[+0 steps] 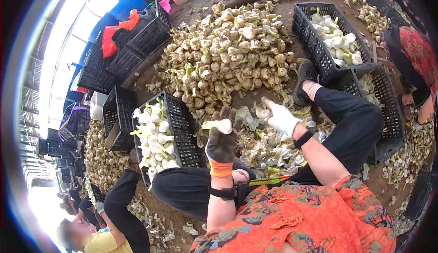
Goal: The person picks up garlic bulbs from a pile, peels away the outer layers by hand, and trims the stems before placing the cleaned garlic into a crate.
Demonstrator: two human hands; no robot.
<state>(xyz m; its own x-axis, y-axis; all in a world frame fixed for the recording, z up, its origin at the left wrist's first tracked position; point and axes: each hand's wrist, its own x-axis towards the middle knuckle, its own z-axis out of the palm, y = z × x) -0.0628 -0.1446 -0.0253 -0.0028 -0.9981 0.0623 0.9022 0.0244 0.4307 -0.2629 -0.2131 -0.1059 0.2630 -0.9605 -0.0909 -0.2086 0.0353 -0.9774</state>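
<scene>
My left hand (221, 144), in a dark brown glove with an orange cuff, is raised with its fingers upward and grips a peeled white garlic bulb (221, 126) with a short pale stem. My right hand (281, 118), in a white glove with soiled fingertips, is apart from that bulb, its fingers stretched out with nothing visible in them. Below it lies a heap of loose garlic skins (269, 152) between my legs. Just ahead rises a large pile of unpeeled, soil-stained garlic (228, 52).
Beside my left knee a black crate (182, 127) holds cleaned garlic. Another crate (308, 36) of white bulbs stands ahead right, with a crate (388, 116) holding some skins nearer. Stacked crates (123, 61) line the left. A co-worker in yellow (102, 241) sits left; another person (417, 47) is right.
</scene>
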